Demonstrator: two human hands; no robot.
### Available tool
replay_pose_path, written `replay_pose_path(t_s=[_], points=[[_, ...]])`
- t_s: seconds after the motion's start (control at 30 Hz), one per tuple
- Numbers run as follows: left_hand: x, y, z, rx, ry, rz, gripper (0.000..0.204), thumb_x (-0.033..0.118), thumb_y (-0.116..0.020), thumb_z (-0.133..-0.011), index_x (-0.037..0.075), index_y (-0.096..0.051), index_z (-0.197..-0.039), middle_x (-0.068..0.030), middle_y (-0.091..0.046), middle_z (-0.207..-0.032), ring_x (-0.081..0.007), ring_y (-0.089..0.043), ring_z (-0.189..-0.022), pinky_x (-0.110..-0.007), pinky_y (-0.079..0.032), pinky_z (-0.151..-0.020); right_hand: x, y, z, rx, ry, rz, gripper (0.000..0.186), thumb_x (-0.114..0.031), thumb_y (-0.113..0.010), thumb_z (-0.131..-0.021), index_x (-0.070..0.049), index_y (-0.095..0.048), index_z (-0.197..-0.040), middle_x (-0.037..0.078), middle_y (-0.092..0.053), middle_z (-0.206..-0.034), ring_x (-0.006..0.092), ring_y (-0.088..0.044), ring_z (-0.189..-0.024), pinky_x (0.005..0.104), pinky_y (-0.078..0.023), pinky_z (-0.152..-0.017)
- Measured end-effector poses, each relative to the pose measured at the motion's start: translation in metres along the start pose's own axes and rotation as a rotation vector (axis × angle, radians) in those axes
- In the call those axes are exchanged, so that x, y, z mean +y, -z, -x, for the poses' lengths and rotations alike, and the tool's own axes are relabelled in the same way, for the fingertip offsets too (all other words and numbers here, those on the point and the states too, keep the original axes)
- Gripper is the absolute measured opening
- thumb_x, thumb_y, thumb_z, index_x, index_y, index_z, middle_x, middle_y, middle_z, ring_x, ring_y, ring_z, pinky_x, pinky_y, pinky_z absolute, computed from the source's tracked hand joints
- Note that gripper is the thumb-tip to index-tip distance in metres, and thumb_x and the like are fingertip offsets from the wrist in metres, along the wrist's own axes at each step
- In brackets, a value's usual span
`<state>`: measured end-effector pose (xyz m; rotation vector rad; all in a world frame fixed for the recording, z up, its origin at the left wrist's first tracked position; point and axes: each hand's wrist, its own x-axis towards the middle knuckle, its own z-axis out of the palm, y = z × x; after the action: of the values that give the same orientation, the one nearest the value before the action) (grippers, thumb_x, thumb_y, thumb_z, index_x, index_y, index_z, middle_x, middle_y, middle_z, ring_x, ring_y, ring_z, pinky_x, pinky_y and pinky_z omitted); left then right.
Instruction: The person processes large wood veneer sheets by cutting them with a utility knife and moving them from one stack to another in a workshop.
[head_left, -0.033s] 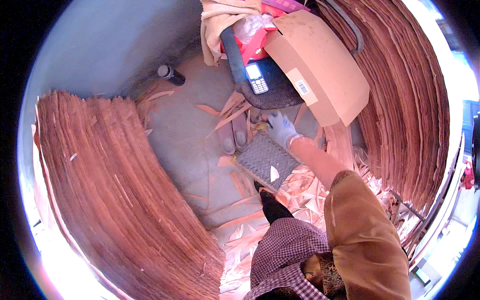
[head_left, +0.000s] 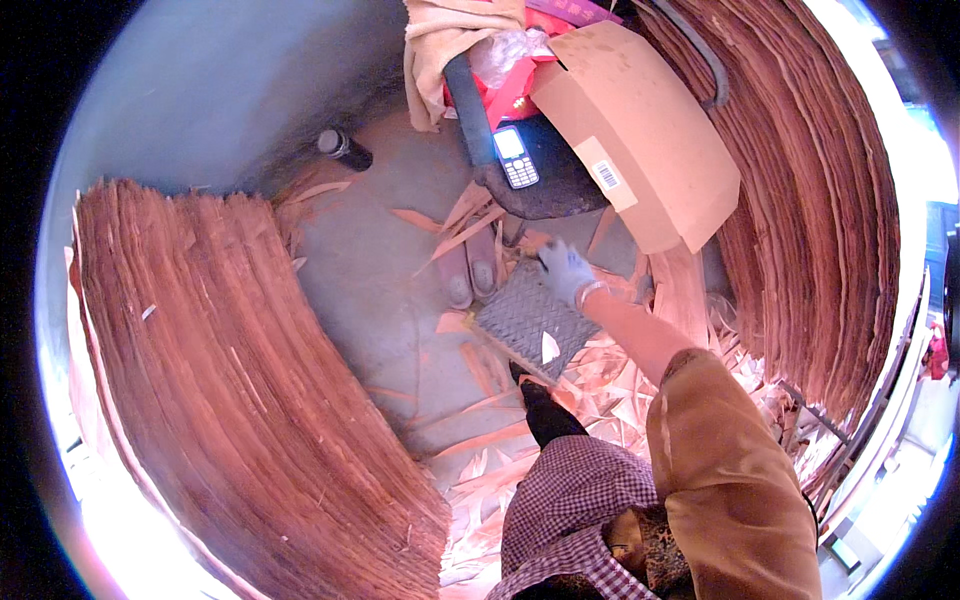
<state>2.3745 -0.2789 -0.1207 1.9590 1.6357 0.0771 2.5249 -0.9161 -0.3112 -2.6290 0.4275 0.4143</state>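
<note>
While two tall stacks of reddish wood veneer sheets are flanking the scene, one stack (head_left: 230, 400) is filling the left half of the view and the other (head_left: 810, 200) is curving along the right. Between them one grey concrete floor (head_left: 380, 290) is lying littered with many pale veneer offcuts (head_left: 600, 390), too numerous to count, and one pale wall (head_left: 230, 90) is rising behind it. One brown cardboard box (head_left: 630, 140) is leaning at the top, partly over one dark round stool seat (head_left: 545, 190). One beige cloth (head_left: 440, 50) and one red package (head_left: 510, 95) are sitting beside the box. One grey woven mat (head_left: 530, 320) is lying on the floor below the stool. One pair of pink slippers (head_left: 468, 275) is resting just left of the mat. One keypad phone (head_left: 515, 155) is lying on the stool, and one dark bottle (head_left: 343, 148) is lying near the wall.

One right hand (head_left: 565, 270), wearing a pale glove, is reaching down at the mat's upper edge; whether its fingers are gripping the mat or merely touching it cannot be told. One foot in a dark shoe (head_left: 535, 390) is standing just below the mat.
</note>
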Motion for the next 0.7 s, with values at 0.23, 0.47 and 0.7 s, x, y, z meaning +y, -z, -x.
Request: replay_pose_path(t_s=[0.23, 0.47, 0.7], points=[[0.005, 0.002, -0.001, -0.011, -0.010, 0.024, 0.016, 0.023, -0.052, -0.089, 0.009, -0.058, -0.087, -0.0018, -0.055, -0.072, -0.0112, -0.046, -0.054, -0.022, -0.037, -0.047, 0.059, -0.130, 0.148, -0.672, -0.084, -0.036, 0.027, -0.024, -0.048, -0.083, -0.008, -0.064, -0.097, 0.020, -0.064, -0.094, 0.0355, -0.063, -0.090, 0.0451, -0.048, -0.077], [-0.015, 0.026, -0.002, 0.014, 0.023, 0.065, 0.017, 0.024, -0.052, -0.089, 0.009, -0.059, -0.084, -0.0017, -0.055, -0.070, -0.0110, -0.046, -0.053, -0.023, -0.037, -0.046, 0.041, -0.096, 0.212, -0.849, -0.210, 0.018, 0.027, -0.022, -0.053, -0.079, -0.005, -0.065, -0.097, 0.018, -0.065, -0.100, 0.0338, -0.063, -0.095, 0.0427, -0.049, -0.081], [-0.038, 0.076, -0.013, 0.078, 0.048, 0.111, 0.018, 0.025, -0.053, -0.089, 0.010, -0.060, -0.082, -0.0015, -0.055, -0.068, -0.0109, -0.046, -0.051, -0.023, -0.036, -0.045, 0.025, -0.102, 0.199, -0.636, -0.188, -0.003, 0.023, -0.024, -0.051, -0.081, -0.007, -0.065, -0.087, 0.018, -0.066, -0.087, 0.0362, -0.064, -0.082, 0.0447, -0.049, -0.070]])
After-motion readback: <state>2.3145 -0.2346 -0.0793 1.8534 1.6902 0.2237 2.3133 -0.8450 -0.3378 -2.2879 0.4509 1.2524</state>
